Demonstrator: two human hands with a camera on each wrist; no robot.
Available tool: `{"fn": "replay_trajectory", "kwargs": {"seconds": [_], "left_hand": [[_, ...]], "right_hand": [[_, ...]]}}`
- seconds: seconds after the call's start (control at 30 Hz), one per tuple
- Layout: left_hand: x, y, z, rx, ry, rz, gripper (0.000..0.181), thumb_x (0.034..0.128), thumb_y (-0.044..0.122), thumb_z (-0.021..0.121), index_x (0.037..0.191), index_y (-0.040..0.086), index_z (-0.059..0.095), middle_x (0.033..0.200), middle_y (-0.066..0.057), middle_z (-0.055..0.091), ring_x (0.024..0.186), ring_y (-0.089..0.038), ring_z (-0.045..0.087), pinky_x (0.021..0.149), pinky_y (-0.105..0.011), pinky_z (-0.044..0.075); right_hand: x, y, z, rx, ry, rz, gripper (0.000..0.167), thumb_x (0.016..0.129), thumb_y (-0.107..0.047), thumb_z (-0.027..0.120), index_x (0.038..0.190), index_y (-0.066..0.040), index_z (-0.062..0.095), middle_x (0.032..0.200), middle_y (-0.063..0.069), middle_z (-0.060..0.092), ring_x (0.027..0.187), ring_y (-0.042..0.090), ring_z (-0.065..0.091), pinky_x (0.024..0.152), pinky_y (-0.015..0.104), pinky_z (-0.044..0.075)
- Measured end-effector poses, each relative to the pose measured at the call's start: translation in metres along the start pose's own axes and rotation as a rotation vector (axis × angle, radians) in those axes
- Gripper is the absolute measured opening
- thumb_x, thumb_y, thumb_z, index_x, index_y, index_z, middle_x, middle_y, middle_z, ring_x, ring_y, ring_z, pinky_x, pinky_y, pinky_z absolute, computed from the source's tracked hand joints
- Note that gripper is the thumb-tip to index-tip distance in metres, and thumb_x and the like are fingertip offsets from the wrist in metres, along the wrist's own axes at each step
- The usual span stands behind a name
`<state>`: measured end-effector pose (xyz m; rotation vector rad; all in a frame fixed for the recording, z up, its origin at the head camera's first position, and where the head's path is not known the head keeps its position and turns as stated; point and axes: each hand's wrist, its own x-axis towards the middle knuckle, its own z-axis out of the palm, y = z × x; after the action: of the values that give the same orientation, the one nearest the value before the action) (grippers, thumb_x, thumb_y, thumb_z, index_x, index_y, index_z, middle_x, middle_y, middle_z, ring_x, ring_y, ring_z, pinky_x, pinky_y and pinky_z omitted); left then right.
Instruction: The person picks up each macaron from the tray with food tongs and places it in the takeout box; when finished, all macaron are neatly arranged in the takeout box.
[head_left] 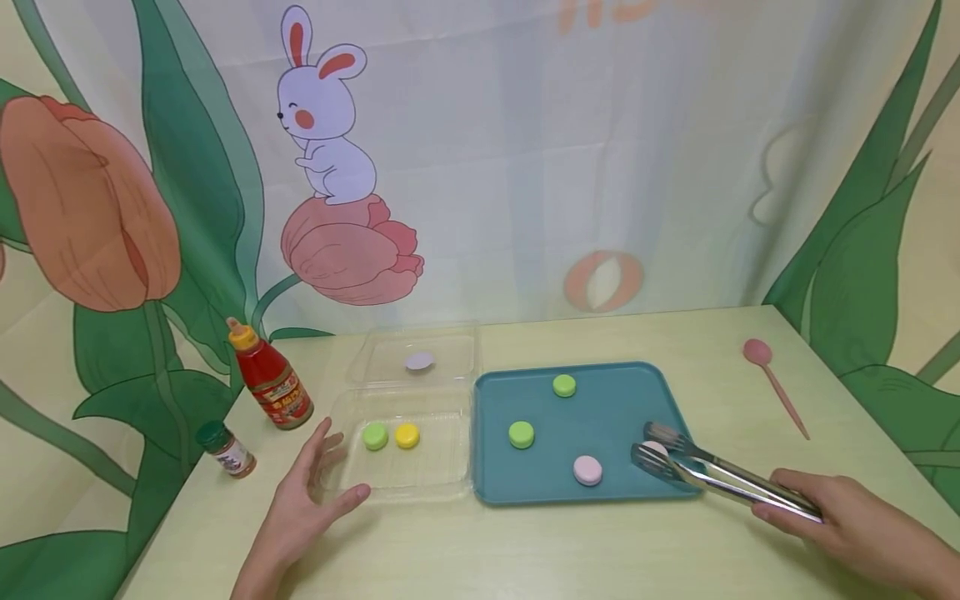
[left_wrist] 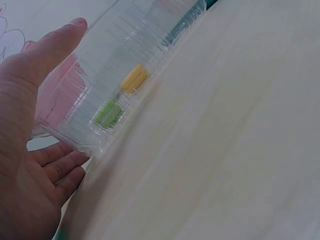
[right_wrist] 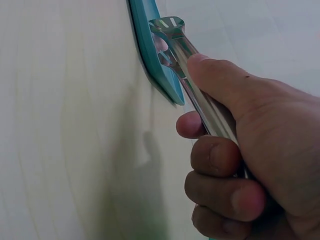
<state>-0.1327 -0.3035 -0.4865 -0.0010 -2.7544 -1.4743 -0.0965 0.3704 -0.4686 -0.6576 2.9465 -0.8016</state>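
Observation:
My right hand (head_left: 847, 512) grips metal tongs (head_left: 738, 472), whose tips reach over the right end of a teal tray (head_left: 540, 479). Between the tips shows a pale pink macaron (head_left: 655, 447), partly hidden; whether they squeeze it I cannot tell. Another pale pink macaron (head_left: 587, 471) and two green ones (head_left: 521, 434) lie on the tray. Left of it stands an opened clear plastic box (head_left: 442, 479) holding a green macaron (head_left: 375, 436) and a yellow macaron (head_left: 407, 435). My left hand (head_left: 296, 504) is spread around the box's left front corner; contact is unclear.
Behind the box, its clear lid (head_left: 457, 358) lies folded back with a pale oval sticker (head_left: 419, 362). A red sauce bottle (head_left: 273, 383) and a green-capped spice jar (head_left: 228, 450) stand at left. To the right lies a pink spoon (head_left: 772, 379). A printed curtain (head_left: 480, 167) hangs behind.

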Motion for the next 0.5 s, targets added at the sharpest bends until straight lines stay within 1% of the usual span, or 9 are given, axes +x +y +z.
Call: {"fn": "replay_trajectory", "kwargs": {"seconds": [0.17, 0.3, 0.37, 0.5], "left_hand": [[-0.0003, 0.0004, -0.0004, 0.008, -0.001, -0.002, 0.12, 0.0944, 0.043, 0.091, 0.181, 0.029, 0.01, 0.177, -0.015, 0.041, 0.162, -0.04, 0.042, 0.132, -0.076, 0.019], [-0.0002, 0.0013, -0.0005, 0.012, -0.003, -0.002, 0.119, 0.0947, 0.044, 0.091, 0.181, 0.028, 0.01, 0.177, -0.016, 0.04, 0.162, -0.041, 0.041, 0.132, -0.076, 0.019], [0.0, 0.0013, -0.0004, 0.011, -0.003, 0.001, 0.119, 0.0949, 0.044, 0.091, 0.181, 0.028, 0.01, 0.177, -0.016, 0.04, 0.163, -0.041, 0.041, 0.133, -0.076, 0.02], [0.0003, 0.0003, 0.0003, 0.005, -0.002, 0.001, 0.119, 0.0948, 0.043, 0.091, 0.181, 0.029, 0.01, 0.177, -0.015, 0.04, 0.163, -0.041, 0.041, 0.133, -0.076, 0.019]], "right_hand": [[0.0014, 0.0006, -0.0022, -0.01, -0.047, 0.036, 0.014, 0.11, -0.029, 0.074, 0.099, -0.027, 0.065, 0.073, -0.022, 0.043, 0.067, -0.005, 0.043, 0.057, 0.022, 0.035], [0.0022, 0.0011, -0.0022, -0.013, -0.05, 0.029, 0.015, 0.11, -0.028, 0.073, 0.097, -0.026, 0.065, 0.072, -0.022, 0.042, 0.065, -0.005, 0.042, 0.056, 0.021, 0.035], [0.0046, 0.0003, -0.0039, 0.0, -0.082, 0.058, 0.015, 0.112, -0.029, 0.071, 0.098, -0.024, 0.066, 0.073, -0.019, 0.043, 0.065, -0.004, 0.041, 0.056, 0.021, 0.035], [0.0072, -0.0014, -0.0048, 0.013, -0.079, 0.052, 0.016, 0.113, -0.028, 0.069, 0.098, -0.024, 0.066, 0.074, -0.019, 0.044, 0.065, -0.004, 0.04, 0.055, 0.021, 0.035]]}}
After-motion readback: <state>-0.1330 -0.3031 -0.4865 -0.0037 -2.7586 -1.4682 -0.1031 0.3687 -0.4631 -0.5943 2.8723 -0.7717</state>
